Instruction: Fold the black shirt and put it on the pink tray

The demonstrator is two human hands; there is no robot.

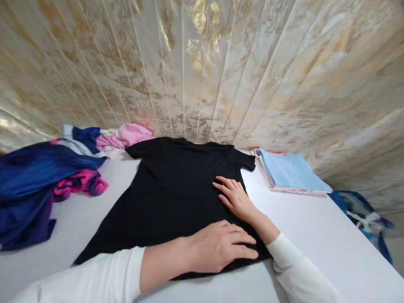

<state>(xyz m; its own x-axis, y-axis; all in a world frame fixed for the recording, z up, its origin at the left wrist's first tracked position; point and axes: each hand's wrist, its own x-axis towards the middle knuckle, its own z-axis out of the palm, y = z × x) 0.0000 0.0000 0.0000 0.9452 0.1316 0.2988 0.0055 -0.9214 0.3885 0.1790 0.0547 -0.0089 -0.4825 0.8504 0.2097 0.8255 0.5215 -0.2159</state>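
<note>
A short-sleeved black fabric T-shirt [170, 198] lies spread out on a smooth white tabletop [284, 219], its neckline toward the far side and its hem nearest the person. The left hand [217, 248] rests palm down on the shirt near the hem, its arm reaching across the lower part, fingers stretched out toward the right side edge and loosely parted. Farther up, the right hand [236, 200] lies on the shirt by the same edge, fingers extended and slightly spread, gripping nothing visible. To the right sits a neat stack of folded cloths topped by a light blue one [292, 170]. To the left are a crumpled, glossy dark blue garment [38, 181], a bunched hot-pink and navy cloth [82, 183] and a rumpled light pink cloth [134, 134]. Behind hangs a pleated cream-and-gold patterned curtain [195, 75]
</note>
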